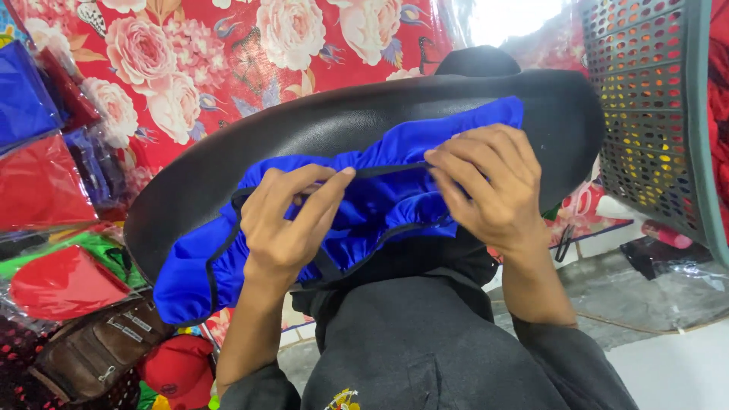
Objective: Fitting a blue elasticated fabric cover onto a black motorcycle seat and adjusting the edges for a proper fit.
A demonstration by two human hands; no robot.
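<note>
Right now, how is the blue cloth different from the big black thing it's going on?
The blue cloth is soft, bright and bunched into gathers; the black seat is dark, smooth and holds a long curved shape. The cloth has a thin black edge band and covers only part of the seat, whose top stays bare. Both rest on the person's lap, and the left hand and right hand grip the cloth.

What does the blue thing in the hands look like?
Find the big black curved seat in front of the rose-patterned red cloth. Bunched across it lies the bright blue stretchy cover, gripped by the left hand and right hand. Only it has a dark elastic edge.
</note>
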